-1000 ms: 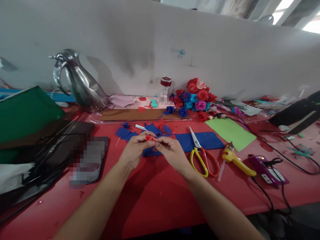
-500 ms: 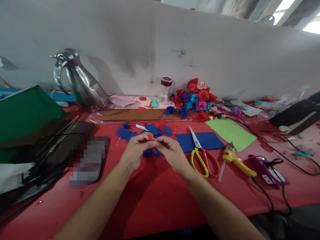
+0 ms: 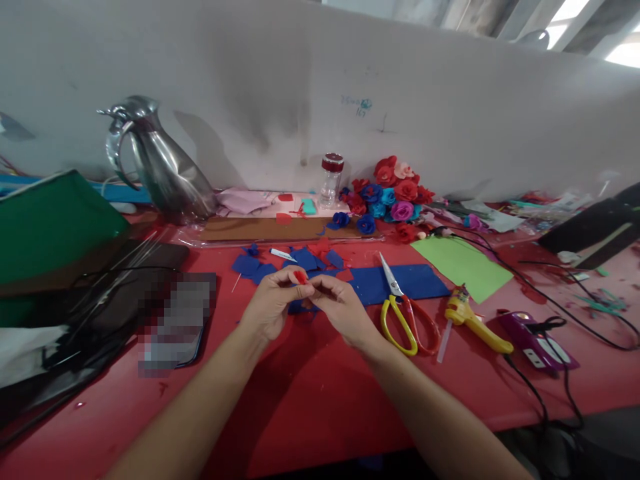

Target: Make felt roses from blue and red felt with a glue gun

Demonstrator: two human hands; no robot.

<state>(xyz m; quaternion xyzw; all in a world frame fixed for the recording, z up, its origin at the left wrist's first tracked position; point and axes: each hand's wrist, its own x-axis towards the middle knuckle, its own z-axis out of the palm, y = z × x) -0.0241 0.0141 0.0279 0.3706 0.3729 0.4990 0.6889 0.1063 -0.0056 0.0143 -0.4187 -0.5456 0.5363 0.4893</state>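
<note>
A small curled piece of red paper (image 3: 300, 277) sits pinched between the thumb and fingers of my left hand (image 3: 273, 303), above the middle of the table. My right hand (image 3: 343, 307) meets it from the other side, its fingers closed at the lower edge of the paper and touching the left thumb. The fingers partly hide the piece. Behind them lie cut blue paper squares (image 3: 247, 265), red scraps (image 3: 320, 248) and a white marker (image 3: 283, 255). A long blue paper strip (image 3: 420, 281) extends to the right, with open scissors (image 3: 395, 293) lying across it.
Right of the scissors are a yellow glue gun (image 3: 475, 323), a purple power strip (image 3: 537, 343) with cords and green paper (image 3: 460, 263). A phone (image 3: 183, 320) lies left. At the back stand a steel jug (image 3: 170, 163), a glass bottle (image 3: 330, 183) and a paper-flower bunch (image 3: 395, 190).
The red paper has turned slightly in my fingers and looks narrower and more upright. My right fingers have shifted a little, uncovering a red scrap behind them. The rest looks the same.
</note>
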